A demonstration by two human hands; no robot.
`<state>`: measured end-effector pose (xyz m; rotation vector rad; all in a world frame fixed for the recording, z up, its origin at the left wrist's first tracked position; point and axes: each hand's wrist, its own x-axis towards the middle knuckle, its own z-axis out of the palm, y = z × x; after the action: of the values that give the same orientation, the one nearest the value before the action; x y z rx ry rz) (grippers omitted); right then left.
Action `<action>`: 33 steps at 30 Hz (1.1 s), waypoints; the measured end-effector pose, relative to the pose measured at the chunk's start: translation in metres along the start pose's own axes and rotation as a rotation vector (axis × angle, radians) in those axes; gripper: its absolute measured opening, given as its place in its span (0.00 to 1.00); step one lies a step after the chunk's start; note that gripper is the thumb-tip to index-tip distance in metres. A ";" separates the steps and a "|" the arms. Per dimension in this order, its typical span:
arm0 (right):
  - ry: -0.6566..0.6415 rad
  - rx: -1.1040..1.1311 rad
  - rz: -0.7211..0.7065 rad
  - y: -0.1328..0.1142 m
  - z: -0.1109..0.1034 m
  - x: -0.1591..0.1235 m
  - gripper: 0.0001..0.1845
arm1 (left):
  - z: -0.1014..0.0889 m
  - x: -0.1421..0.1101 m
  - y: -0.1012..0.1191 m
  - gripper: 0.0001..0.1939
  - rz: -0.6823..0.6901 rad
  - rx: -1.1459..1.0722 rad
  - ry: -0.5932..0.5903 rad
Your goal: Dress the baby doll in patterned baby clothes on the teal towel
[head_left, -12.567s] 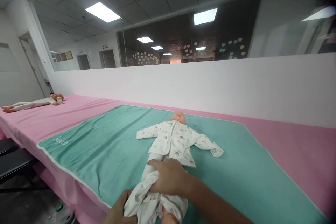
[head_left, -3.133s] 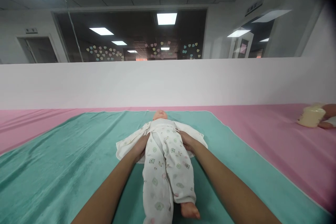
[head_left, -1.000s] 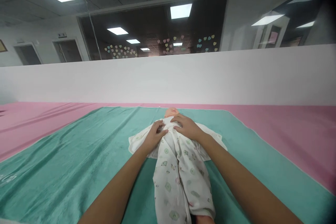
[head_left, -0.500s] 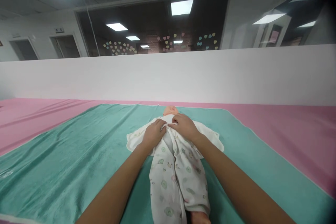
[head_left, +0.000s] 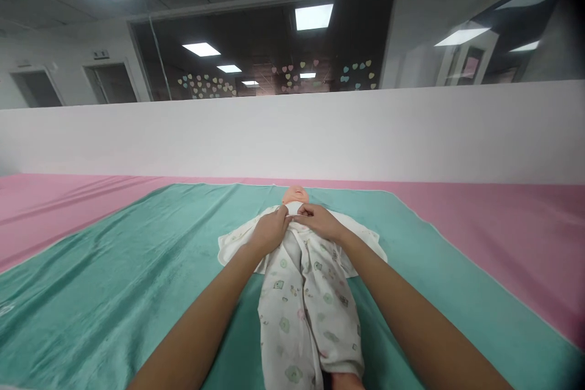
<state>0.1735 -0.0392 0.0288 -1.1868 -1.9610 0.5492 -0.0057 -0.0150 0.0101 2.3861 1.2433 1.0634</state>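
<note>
A baby doll (head_left: 295, 195) lies on its back, its head away from me. It wears patterned white trousers (head_left: 286, 317), and a white top (head_left: 365, 237) spreads out at both sides. My left hand (head_left: 270, 231) is closed on the left of the trousers' waistband. Opposite it, my right hand (head_left: 321, 222) pinches the waistband with bent fingers. A thin white edge of cloth runs between the two hands. My fingers partly cover the waist. One foot shows below the right trouser leg; the other is not visible.
Under the doll a green blanket (head_left: 137, 268) with some folds lies over a pink covering (head_left: 493, 237). Behind it stands a low white wall (head_left: 292, 137), and above that a dark window (head_left: 256, 36) with heart stickers.
My hands stay at the doll's waist, with the fingers shifted slightly and the cloth edge between them looking straighter. The whole view has moved a little.
</note>
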 end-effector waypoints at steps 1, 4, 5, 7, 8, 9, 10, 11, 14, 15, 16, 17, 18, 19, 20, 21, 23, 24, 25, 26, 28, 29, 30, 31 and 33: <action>0.011 0.010 0.001 0.003 -0.002 0.000 0.15 | 0.001 0.007 -0.001 0.10 -0.032 -0.015 -0.001; 0.051 -0.015 0.011 0.016 -0.006 0.001 0.14 | 0.006 0.025 -0.007 0.08 -0.077 0.000 0.012; 0.067 -0.031 0.026 0.022 -0.007 0.001 0.14 | 0.009 0.029 -0.011 0.07 -0.083 0.009 0.020; 0.114 -0.076 0.053 0.032 -0.008 0.001 0.14 | 0.013 0.032 -0.018 0.07 -0.091 0.021 0.028; 0.150 -0.106 0.048 0.036 -0.007 0.000 0.14 | 0.015 0.032 -0.021 0.08 -0.085 0.028 0.029; 0.189 -0.136 0.023 0.040 -0.007 -0.001 0.13 | 0.017 0.030 -0.025 0.08 -0.067 0.040 0.031; 0.222 -0.160 -0.019 0.042 -0.006 -0.001 0.12 | 0.018 0.028 -0.028 0.09 -0.035 0.059 0.040; 0.242 -0.180 -0.072 0.044 -0.005 -0.001 0.11 | 0.018 0.026 -0.031 0.09 0.011 0.081 0.055; 0.178 -0.229 -0.169 0.044 -0.005 0.001 0.10 | 0.017 0.023 -0.036 0.09 0.149 0.103 0.085; 0.137 -0.253 -0.161 0.044 -0.005 0.003 0.10 | 0.016 0.023 -0.037 0.09 0.159 0.092 0.065; 0.111 -0.282 -0.137 0.045 -0.006 0.006 0.10 | 0.015 0.024 -0.038 0.10 0.149 0.079 0.029; 0.103 -0.308 -0.106 0.046 -0.006 0.010 0.10 | 0.014 0.026 -0.039 0.11 0.120 0.069 -0.014; 0.112 -0.328 -0.071 0.047 -0.006 0.015 0.10 | 0.013 0.028 -0.039 0.12 0.083 0.067 -0.054; 0.133 -0.329 -0.034 0.050 -0.006 0.020 0.09 | 0.013 0.031 -0.041 0.13 0.046 0.072 -0.081; 0.159 -0.313 0.005 0.053 -0.005 0.026 0.09 | 0.013 0.034 -0.042 0.13 0.015 0.079 -0.094; 0.185 -0.286 0.041 0.057 -0.004 0.032 0.09 | 0.013 0.037 -0.044 0.14 -0.012 0.087 -0.093; 0.224 -0.227 0.104 0.066 -0.001 0.042 0.10 | 0.016 0.043 -0.049 0.13 -0.060 0.097 -0.061; 0.235 -0.207 0.126 0.071 0.001 0.046 0.10 | 0.018 0.045 -0.051 0.13 -0.081 0.100 -0.043; 0.242 -0.196 0.141 0.075 0.002 0.049 0.11 | 0.020 0.046 -0.052 0.13 -0.100 0.102 -0.029; 0.247 -0.192 0.153 0.079 0.004 0.051 0.11 | 0.022 0.047 -0.054 0.12 -0.118 0.099 -0.021; 0.274 -0.159 0.166 0.084 0.007 0.048 0.11 | 0.024 0.044 -0.054 0.12 -0.116 0.111 0.003; 0.296 -0.133 0.163 0.085 0.009 0.043 0.11 | 0.025 0.041 -0.053 0.12 -0.088 0.143 0.028; 0.323 -0.105 0.153 0.086 0.010 0.036 0.12 | 0.025 0.036 -0.052 0.13 -0.046 0.198 0.065; 0.348 -0.079 0.141 0.086 0.011 0.028 0.12 | 0.024 0.031 -0.051 0.13 0.000 0.270 0.107; 0.377 -0.052 0.127 0.084 0.011 0.009 0.12 | 0.022 0.019 -0.048 0.13 0.068 0.408 0.166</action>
<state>0.2084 0.0090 -0.0326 -1.3454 -1.5962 0.3106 -0.0122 0.0316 -0.0207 2.6974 1.5769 1.1391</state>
